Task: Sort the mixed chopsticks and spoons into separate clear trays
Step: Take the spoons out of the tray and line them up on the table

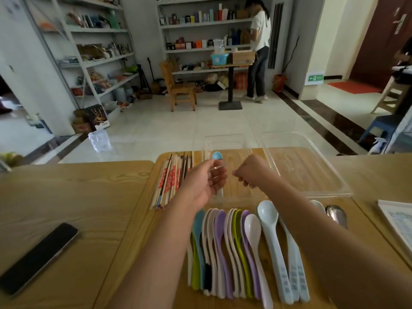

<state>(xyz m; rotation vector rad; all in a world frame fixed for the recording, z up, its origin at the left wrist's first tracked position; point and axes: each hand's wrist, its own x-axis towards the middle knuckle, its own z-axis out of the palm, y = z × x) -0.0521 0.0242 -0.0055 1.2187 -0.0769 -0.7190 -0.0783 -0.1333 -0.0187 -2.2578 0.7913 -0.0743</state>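
My left hand (204,182) pinches a small spoon with a blue bowl (217,156) and a clear handle, held over the narrow clear tray (225,139) in the middle. My right hand (250,172) hovers just to its right with the fingers curled under; nothing shows in it. Several chopsticks (172,181), some in red-printed paper sleeves, lie together at the left, seemingly in a shallow clear tray. A wide clear tray (330,175) sits at the right. A row of coloured plastic spoons (234,246) lies on the wood near me, and metal spoons (336,215) lie beyond my right forearm.
A dark phone (38,257) lies on the left table. A printed sheet (399,219) sits at the right edge. Beyond the table are the tiled floor, a wooden chair (178,88), shelves, and a person (258,47) standing at a small stand.
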